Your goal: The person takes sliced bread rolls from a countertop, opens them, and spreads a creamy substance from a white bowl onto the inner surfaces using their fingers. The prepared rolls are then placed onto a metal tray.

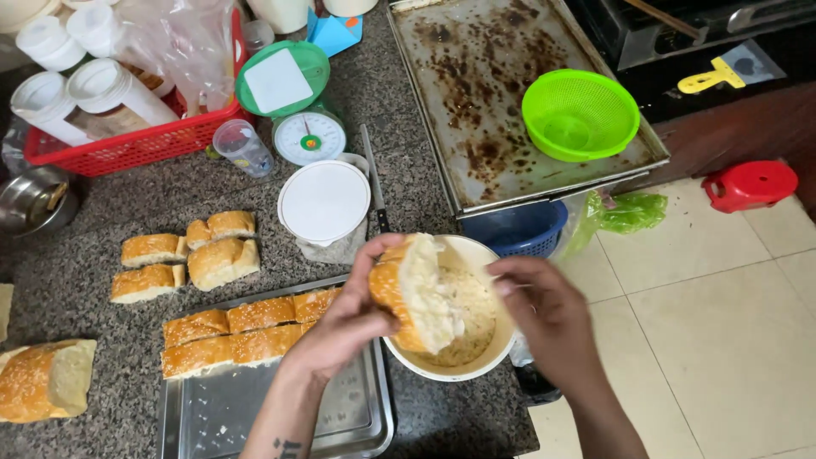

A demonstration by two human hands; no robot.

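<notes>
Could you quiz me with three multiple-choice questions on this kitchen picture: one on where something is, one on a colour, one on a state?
1. Where is the green colander?
A. on the stained baking sheet
B. on the floor
C. in the red basket

2. What colour is the small stool?
A. blue
B. red
C. white

3. What is the left hand doing?
A. resting empty
B. holding a knife
C. holding a split bread piece over the bowl

Answers: A, it sits on the sheet; B, plainly red; C, the fingers grip the bread above the bowl.
</notes>
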